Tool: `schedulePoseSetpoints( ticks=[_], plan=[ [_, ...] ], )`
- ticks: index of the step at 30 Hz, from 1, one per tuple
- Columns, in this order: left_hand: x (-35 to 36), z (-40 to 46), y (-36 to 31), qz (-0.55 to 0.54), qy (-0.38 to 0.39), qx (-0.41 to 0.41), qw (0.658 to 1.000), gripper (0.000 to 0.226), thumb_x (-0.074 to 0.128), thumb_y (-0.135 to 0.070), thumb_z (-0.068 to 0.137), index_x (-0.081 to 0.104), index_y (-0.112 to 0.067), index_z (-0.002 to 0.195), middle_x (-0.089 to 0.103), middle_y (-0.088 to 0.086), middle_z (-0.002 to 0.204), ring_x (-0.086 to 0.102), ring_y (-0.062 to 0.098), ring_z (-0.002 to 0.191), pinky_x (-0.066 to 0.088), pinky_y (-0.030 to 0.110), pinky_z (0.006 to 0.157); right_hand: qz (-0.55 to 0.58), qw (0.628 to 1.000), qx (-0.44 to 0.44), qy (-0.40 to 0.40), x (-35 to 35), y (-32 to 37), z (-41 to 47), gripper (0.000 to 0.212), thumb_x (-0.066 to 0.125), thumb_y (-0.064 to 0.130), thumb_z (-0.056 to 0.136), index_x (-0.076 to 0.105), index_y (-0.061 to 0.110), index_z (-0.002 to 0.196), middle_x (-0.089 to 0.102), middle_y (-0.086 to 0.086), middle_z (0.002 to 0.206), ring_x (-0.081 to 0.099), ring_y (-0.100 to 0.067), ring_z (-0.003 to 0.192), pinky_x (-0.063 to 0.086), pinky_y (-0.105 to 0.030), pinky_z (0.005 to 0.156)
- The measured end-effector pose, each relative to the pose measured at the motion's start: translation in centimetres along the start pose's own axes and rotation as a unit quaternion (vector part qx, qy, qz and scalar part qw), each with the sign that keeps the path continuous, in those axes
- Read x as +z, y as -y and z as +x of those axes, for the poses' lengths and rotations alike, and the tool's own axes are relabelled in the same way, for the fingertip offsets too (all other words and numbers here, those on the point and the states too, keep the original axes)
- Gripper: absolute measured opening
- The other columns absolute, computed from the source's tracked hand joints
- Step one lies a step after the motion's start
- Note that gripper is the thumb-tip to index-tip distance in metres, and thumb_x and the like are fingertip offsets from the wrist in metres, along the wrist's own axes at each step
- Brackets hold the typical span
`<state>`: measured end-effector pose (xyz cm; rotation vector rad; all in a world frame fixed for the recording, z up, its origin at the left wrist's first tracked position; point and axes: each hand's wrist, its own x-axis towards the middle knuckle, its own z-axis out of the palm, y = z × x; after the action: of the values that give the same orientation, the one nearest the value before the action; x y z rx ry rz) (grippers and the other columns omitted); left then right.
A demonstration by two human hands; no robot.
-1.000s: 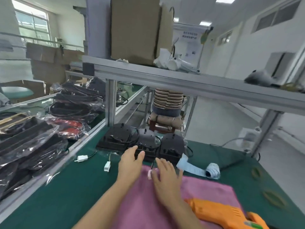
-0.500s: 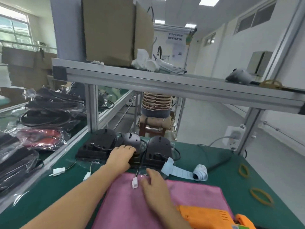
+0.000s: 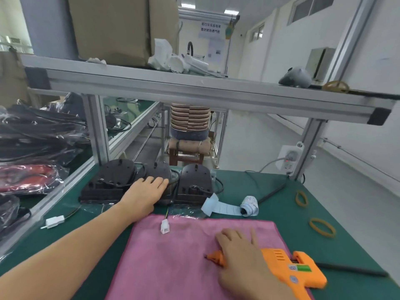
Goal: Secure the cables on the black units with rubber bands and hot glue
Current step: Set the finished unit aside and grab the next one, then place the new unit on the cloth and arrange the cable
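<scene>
Three black units stand in a row at the back of the green table: left (image 3: pixel 112 180), middle (image 3: pixel 161 169), right (image 3: pixel 194 180). My left hand (image 3: pixel 145 191) reaches forward and grips the middle unit, fingers over its rounded top. A thin cable runs from it to a white connector (image 3: pixel 165 228) lying on the pink cloth (image 3: pixel 168 263). My right hand (image 3: pixel 240 254) lies flat on the cloth, fingers spread, its palm over the front of the orange hot glue gun (image 3: pixel 292 271). Two rubber bands (image 3: pixel 322 227) (image 3: pixel 301 198) lie on the table at the right.
A label roll (image 3: pixel 249 205) lies right of the units, and a second white connector (image 3: pixel 54 220) at the left. An aluminium shelf beam (image 3: pixel 194 89) crosses low overhead. Bagged cables (image 3: pixel 32 137) pile up beyond the left rail. A power strip (image 3: pixel 290 159) hangs on the right post.
My right hand has pulled back from the connector and now lies over the glue gun's front. My left hand has stretched further over the middle unit. The view has shifted right.
</scene>
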<state>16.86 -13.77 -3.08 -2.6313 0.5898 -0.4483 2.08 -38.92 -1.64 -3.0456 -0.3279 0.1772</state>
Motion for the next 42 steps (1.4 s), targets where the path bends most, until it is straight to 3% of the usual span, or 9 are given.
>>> schedulePoseSetpoints(
  ticks=[6,18,20,22,24,29,33,38,42],
  plan=[
    [-5.3,-1.9,-0.1,-0.130,-0.154,-0.059,0.978,0.079,0.084,-0.003,0.044,0.064,0.003,0.120,0.068,0.017,0.104,0.068,0.036,0.086,0.056,0.042,0.067,-0.032,0.999,-0.040,0.006,-0.1,-0.6,-0.2,0.037,0.045,0.034,0.097,0.048,0.027,0.133,0.047,-0.001,0.134,0.046,-0.022,0.122,0.026,-0.034,0.104],
    [-8.8,-10.4,-7.9,-0.226,-0.309,-0.002,0.924,0.056,0.052,-0.024,0.073,0.061,-0.006,0.125,0.068,0.010,0.110,0.049,0.026,0.101,0.038,0.040,0.089,0.101,0.990,0.016,-0.093,-0.9,-2.5,0.9,0.026,0.042,0.023,0.099,0.057,0.020,0.121,0.054,0.003,0.126,0.051,-0.019,0.116,0.037,-0.030,0.097],
    [-8.3,-11.2,-9.0,-0.236,-0.327,-0.004,0.915,0.056,0.053,-0.023,0.072,0.052,-0.010,0.127,0.069,0.009,0.109,0.049,0.026,0.099,0.038,0.040,0.087,0.414,0.908,0.047,-0.049,-1.6,-0.2,0.8,0.028,0.049,0.033,0.098,0.061,0.015,0.116,0.064,0.000,0.116,0.059,-0.021,0.110,0.045,-0.033,0.098],
    [-7.9,-11.8,-9.9,-0.230,-0.343,-0.010,0.911,0.055,0.052,-0.022,0.071,0.051,-0.011,0.125,0.071,0.008,0.106,0.049,0.025,0.097,0.039,0.039,0.085,0.685,0.720,0.059,0.094,-2.2,1.8,1.5,0.050,0.050,0.051,0.094,0.064,0.011,0.119,0.071,-0.007,0.110,0.066,-0.023,0.101,0.052,-0.036,0.092],
    [-7.6,-12.4,-10.7,-0.220,-0.354,-0.017,0.909,0.050,0.052,-0.023,0.073,0.062,-0.011,0.120,0.072,0.007,0.104,0.049,0.024,0.095,0.040,0.038,0.082,0.751,0.640,0.040,0.158,-2.7,3.0,2.5,0.054,0.052,0.050,0.093,0.064,0.007,0.124,0.070,-0.011,0.110,0.067,-0.023,0.097,0.054,-0.032,0.084],
    [-7.7,-14.1,-10.8,-0.338,-0.320,0.031,0.884,0.049,0.048,-0.051,0.093,0.055,-0.014,0.124,0.062,0.005,0.127,0.056,0.012,0.110,0.046,0.023,0.092,0.700,0.698,0.061,0.139,-1.8,4.5,4.1,0.035,0.069,0.006,0.083,0.062,0.001,0.117,0.067,-0.019,0.100,0.063,-0.028,0.083,0.052,-0.038,0.080],
    [-7.0,-11.5,-5.2,-0.579,-0.274,-0.225,0.734,0.015,0.058,-0.014,0.093,0.065,-0.024,0.101,0.065,-0.011,0.107,0.060,0.000,0.101,0.046,0.022,0.094,0.715,0.678,0.050,0.160,-0.8,3.3,3.9,0.031,0.068,0.005,0.082,0.063,0.011,0.113,0.071,-0.019,0.104,0.068,-0.028,0.085,0.057,-0.041,0.083],
    [-2.0,-5.8,0.3,-0.223,0.037,-0.240,0.944,0.060,0.059,-0.021,0.090,0.035,-0.019,0.145,0.032,0.004,0.154,0.027,0.026,0.141,0.021,0.042,0.114,0.700,0.694,0.012,0.169,-0.9,2.5,3.0,0.063,0.076,0.019,0.067,0.053,0.022,0.126,0.069,-0.012,0.117,0.070,-0.028,0.097,0.057,-0.038,0.082],
    [0.0,-3.8,2.9,-0.076,0.115,-0.276,0.951,0.082,0.061,-0.047,0.086,0.016,-0.024,0.151,0.023,0.008,0.157,0.024,0.033,0.142,0.019,0.058,0.112,0.703,0.694,-0.004,0.157,-1.3,2.0,2.5,0.060,0.076,0.024,0.070,0.049,0.037,0.122,0.074,0.005,0.105,0.071,-0.024,0.098,0.057,-0.028,0.072]
  ],
)
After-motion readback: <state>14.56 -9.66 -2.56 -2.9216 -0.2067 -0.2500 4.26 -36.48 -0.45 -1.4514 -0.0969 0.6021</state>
